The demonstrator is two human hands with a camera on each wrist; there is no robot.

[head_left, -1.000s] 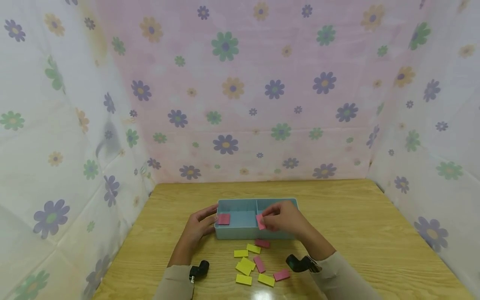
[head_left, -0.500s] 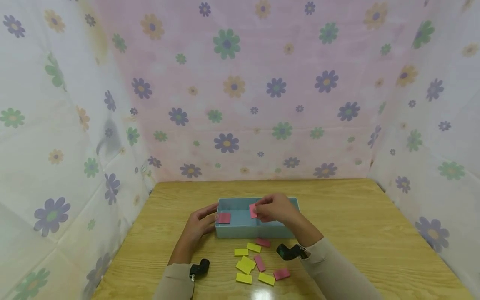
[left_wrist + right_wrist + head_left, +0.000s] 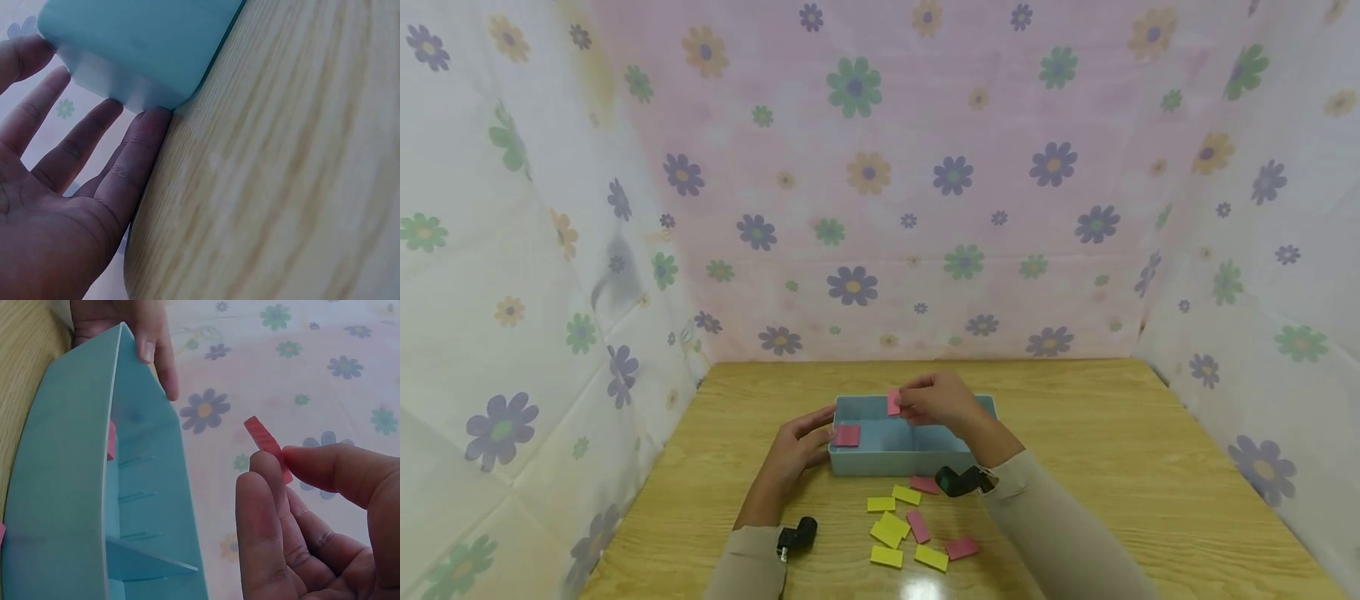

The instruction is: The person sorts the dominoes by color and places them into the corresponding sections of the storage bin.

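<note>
A light blue two-compartment box (image 3: 872, 464) stands on the wooden table, its divider near the middle. My left hand (image 3: 797, 442) is at its left end; in the left wrist view the nearly straight fingertips touch the box's outer wall (image 3: 137, 50). Between thumb and fingers my right hand (image 3: 943, 404) pinches a small flat pink block (image 3: 893, 403), seen edge-on as a thin block (image 3: 262, 434) in the right wrist view. It is raised above the back of the left compartment. Pink pieces (image 3: 847, 436) lie together at that compartment's left end.
In front of the box lie several yellow blocks (image 3: 891, 529), two of them overlapping. Among them are loose pink blocks (image 3: 917, 526), one (image 3: 961, 548) farther right. Flowered cloth (image 3: 925, 250) surrounds the table at the back and sides. A black wrist camera (image 3: 958, 481) hangs below the right sleeve.
My right hand has carried the pink block left and toward the box's back edge, from near the divider to over the left compartment. The left hand stays at the box's end.
</note>
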